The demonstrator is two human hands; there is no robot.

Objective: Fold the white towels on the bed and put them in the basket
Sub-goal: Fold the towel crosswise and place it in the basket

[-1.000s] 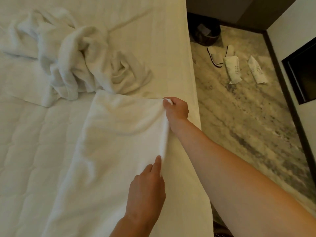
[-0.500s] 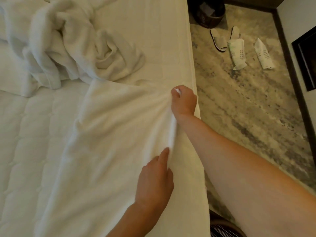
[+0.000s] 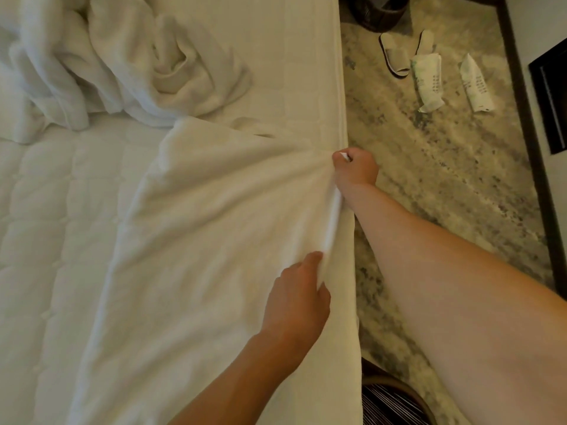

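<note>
Quilted white bedding covers the bed point(image 3: 55, 240), with marbled floor point(image 3: 445, 179) along its right side; one white towel point(image 3: 199, 256) lies spread by the bed's right edge; the right hand point(image 3: 357, 167) is fisted round its far corner; the left hand point(image 3: 297, 299) pinches the same edge nearer; crumpled towels point(image 3: 122, 65) heap beyond.

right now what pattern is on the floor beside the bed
The hard floor is mottled beige and grey, like marble; the head view shows it.
</note>
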